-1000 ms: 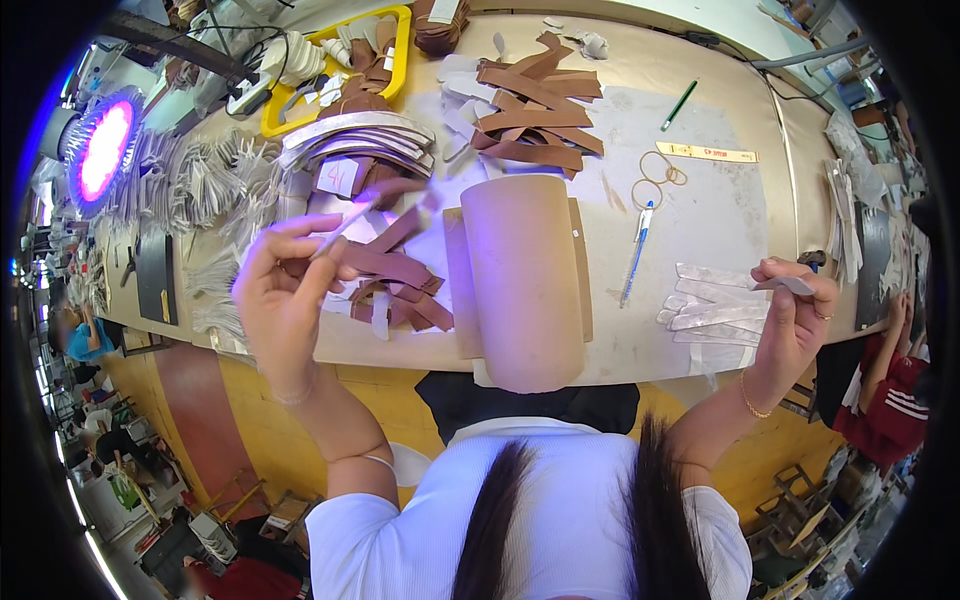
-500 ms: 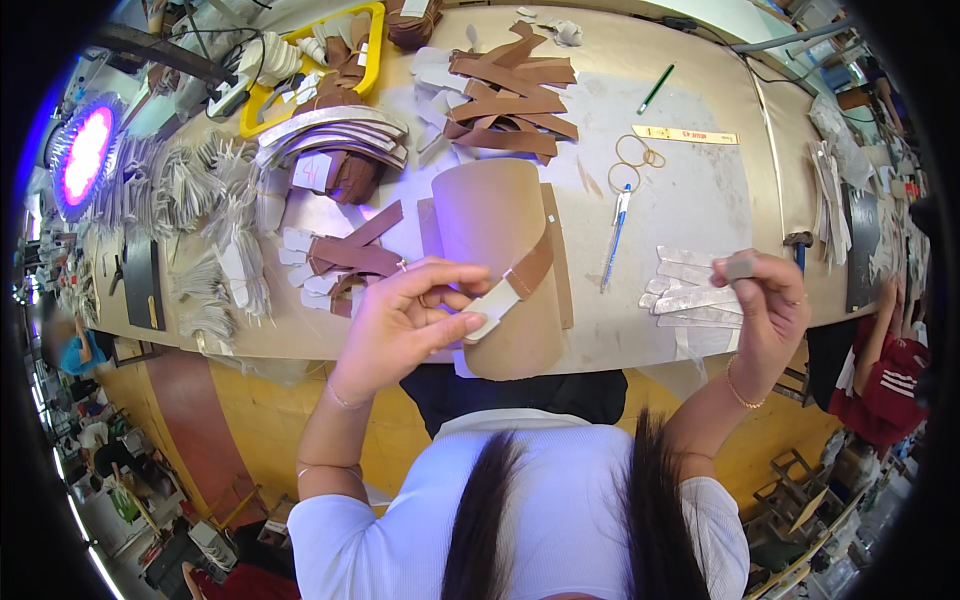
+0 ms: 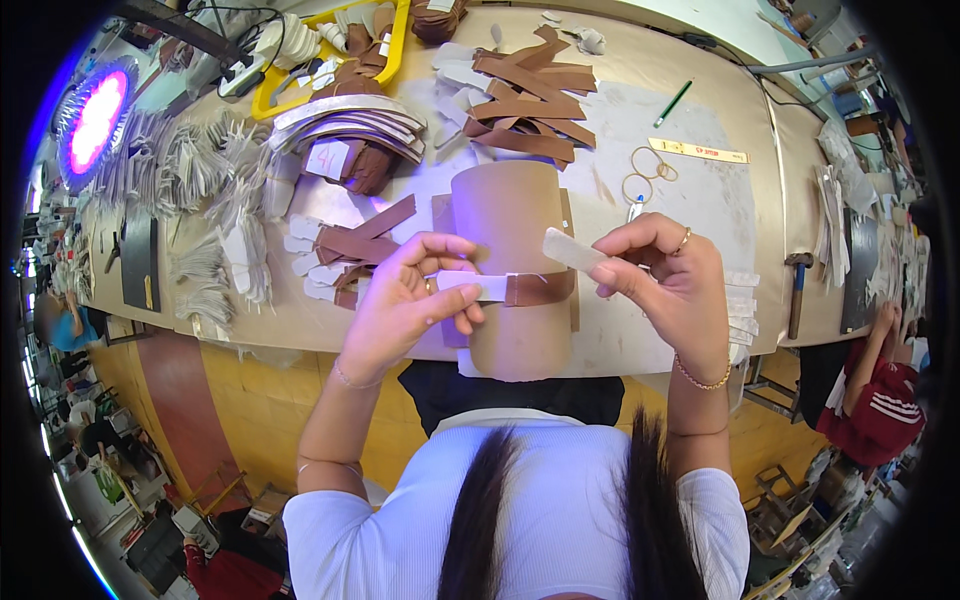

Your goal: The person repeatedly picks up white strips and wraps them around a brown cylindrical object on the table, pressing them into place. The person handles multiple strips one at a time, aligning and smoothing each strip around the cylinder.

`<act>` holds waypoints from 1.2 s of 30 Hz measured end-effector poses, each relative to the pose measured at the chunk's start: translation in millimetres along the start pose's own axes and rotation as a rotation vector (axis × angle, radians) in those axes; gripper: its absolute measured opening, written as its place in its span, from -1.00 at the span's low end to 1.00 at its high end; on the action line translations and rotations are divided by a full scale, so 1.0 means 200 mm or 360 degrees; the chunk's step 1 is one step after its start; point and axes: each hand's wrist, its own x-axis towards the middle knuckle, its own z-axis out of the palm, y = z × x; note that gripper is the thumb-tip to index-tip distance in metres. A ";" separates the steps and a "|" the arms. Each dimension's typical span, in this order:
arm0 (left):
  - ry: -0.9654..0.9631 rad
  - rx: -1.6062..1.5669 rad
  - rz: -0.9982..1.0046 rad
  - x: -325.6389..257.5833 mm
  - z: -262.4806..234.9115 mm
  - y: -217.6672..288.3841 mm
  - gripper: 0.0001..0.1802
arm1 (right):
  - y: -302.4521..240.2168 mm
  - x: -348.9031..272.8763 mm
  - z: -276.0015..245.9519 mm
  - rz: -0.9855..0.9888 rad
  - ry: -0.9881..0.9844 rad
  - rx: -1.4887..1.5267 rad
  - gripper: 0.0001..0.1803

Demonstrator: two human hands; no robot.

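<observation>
My left hand [image 3: 415, 295] pinches the white end of a brown strap [image 3: 540, 290] between thumb and fingertips. The strap lies level across a tan, curved form [image 3: 508, 205] that stands on the table before me. In my right hand [image 3: 665, 280] is a pale, flat strip with a rounded end [image 3: 572, 250], gripped between thumb and forefinger. It is held up just right of the form, apart from the strap. Behind the right hand, more pale strips [image 3: 741, 305] lie on the table, partly hidden.
Brown straps with pale ends are piled at the back [image 3: 530, 100] and left of the form [image 3: 350, 240]. Farther back sit a tied bundle [image 3: 350, 150] and a yellow basket [image 3: 402, 50]. Rubber bands [image 3: 650, 165], a ruler [image 3: 700, 151], a green pencil [image 3: 673, 104] and a hammer [image 3: 797, 290] lie rightward.
My right hand has come left and inward, bringing the pale strip close to the form. The strap in my left hand has swung from slanting to level.
</observation>
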 end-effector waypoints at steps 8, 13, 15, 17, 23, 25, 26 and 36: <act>0.0084 -0.0183 -0.0056 -0.02 -0.06 -0.05 -0.69 | -0.06 0.04 0.05 0.0297 -0.0089 -0.0002 -0.88; 0.0100 -0.0279 -0.0088 -0.04 -0.08 -0.06 -0.71 | -0.05 0.09 0.11 0.0360 -0.0367 -0.0329 -0.86; 0.0091 -0.0304 -0.0084 -0.05 -0.09 -0.07 -0.72 | -0.03 0.09 0.17 0.0312 -0.0485 -0.0413 -0.86; 0.0068 -0.0300 -0.0062 -0.04 -0.10 -0.08 -0.72 | -0.02 0.10 0.21 0.0252 -0.0528 -0.0507 -0.87; 0.0078 -0.0360 -0.0043 -0.06 -0.10 -0.07 -0.70 | 0.01 0.14 0.26 0.0301 -0.0581 -0.0596 -0.88; 0.0055 -0.0382 -0.0014 -0.06 -0.11 -0.07 -0.68 | 0.01 0.14 0.27 0.0330 -0.0555 -0.0578 -0.88; 0.0043 -0.0392 0.0000 -0.06 -0.11 -0.07 -0.66 | 0.01 0.14 0.27 0.0351 -0.0537 -0.0558 -0.88; 0.0120 -0.0187 0.0018 -0.08 -0.08 -0.05 -0.66 | 0.02 0.13 0.29 0.0354 -0.0504 -0.0655 -0.87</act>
